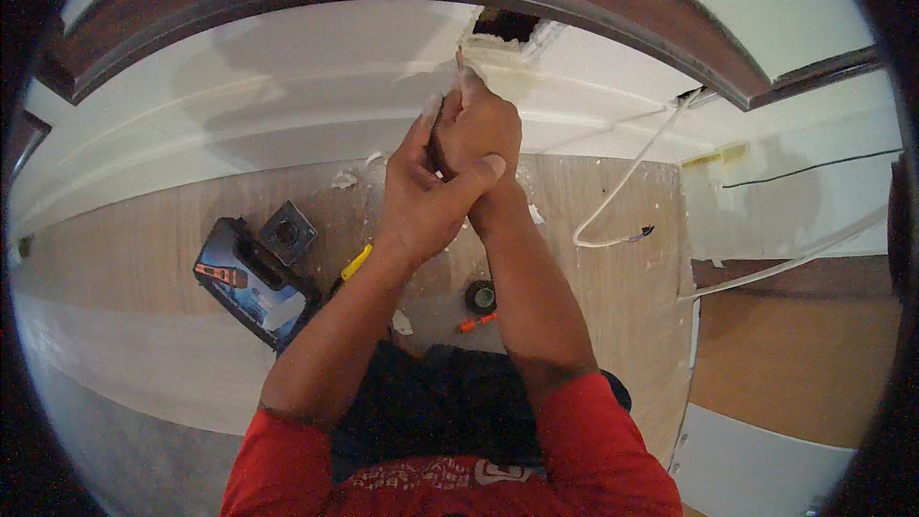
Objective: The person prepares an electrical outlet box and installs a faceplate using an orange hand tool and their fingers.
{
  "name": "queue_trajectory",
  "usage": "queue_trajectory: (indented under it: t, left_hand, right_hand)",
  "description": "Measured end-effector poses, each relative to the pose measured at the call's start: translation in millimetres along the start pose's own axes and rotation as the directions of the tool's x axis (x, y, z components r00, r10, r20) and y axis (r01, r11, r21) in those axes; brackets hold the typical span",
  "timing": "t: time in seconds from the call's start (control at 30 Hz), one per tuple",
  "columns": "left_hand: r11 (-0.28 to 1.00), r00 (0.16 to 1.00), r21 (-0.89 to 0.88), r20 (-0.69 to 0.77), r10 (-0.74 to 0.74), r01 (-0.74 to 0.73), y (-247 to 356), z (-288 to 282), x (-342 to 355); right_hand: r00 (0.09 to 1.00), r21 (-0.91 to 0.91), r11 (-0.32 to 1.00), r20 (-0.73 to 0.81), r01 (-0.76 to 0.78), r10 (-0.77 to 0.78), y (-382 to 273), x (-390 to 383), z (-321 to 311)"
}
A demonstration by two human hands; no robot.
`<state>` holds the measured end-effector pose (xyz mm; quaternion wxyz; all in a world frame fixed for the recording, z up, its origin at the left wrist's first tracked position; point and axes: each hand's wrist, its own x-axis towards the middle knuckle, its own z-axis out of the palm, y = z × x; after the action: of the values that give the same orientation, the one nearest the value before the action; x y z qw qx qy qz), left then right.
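Nearest the camera is a red shirt (598, 450), with dark trousers (431, 407) just above it; two bare forearms reach up from its sleeves toward 12 o'clock. Two hands meet near the top. The right hand (483, 139) is curled into a closed grip around one slim brownish piece (459, 57), of which only a small end shows; its kind cannot be told. The left hand (421, 196) lies against the right, its thumb across the right wrist and its fingers alongside, the grip folded round that hand.

The slim piece juts out at 12 o'clock from the right grip, its long axis running roughly from 6 to 12. Its end points up the wall (335, 77), just beside the 7 o'clock corner of one ragged rectangular opening (507, 27).

Around the hands, on a wood-grain surface (144, 258), are one tool case (225, 249) and one square dark box (288, 233) at 8 o'clock, one yellow-handled tool (356, 262) between 7 and 8, and one roll of black tape (481, 297) and one orange-handled tool (477, 325) at 6. One looped white cable (598, 242) hangs at 4 o'clock; one dark cable (814, 168) runs along the wall at 3.
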<state>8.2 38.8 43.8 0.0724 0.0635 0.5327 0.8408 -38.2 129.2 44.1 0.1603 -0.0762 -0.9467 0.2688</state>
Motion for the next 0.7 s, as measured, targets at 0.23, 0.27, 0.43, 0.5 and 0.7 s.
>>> queue_trajectory:
  t: [0.23, 0.27, 0.43, 0.5, 0.7]
  left_hand:
    - [0.999, 1.0, 0.038, 0.003, 0.008, -0.008, -1, -1, 0]
    - [0.999, 1.0, 0.041, 0.002, 0.006, -0.006, -1, 1, 1]
    - [0.999, 0.999, 0.031, 0.001, -0.043, 0.043, -5, 0, 3]
    - [0.985, 0.996, 0.153, 0.019, -0.087, 0.083, 1, -4, -2]
    - [1.0, 0.995, 0.026, 0.095, -0.007, 0.004, 6, -7, -1]
  right_hand:
    - [0.998, -0.051, 0.998, 0.036, 0.045, -0.043, 3, 2, -2]
    - [0.997, -0.051, 0.998, 0.063, 0.037, -0.034, 4, 1, -1]
    - [0.999, -0.098, 0.995, 0.039, 0.028, -0.024, 1, 2, -10]
    - [1.0, -0.09, 0.996, 0.02, -0.003, 0.004, -2, -3, -12]
    - [0.994, -0.022, 0.999, -0.108, -0.031, 0.029, -10, -9, -9]
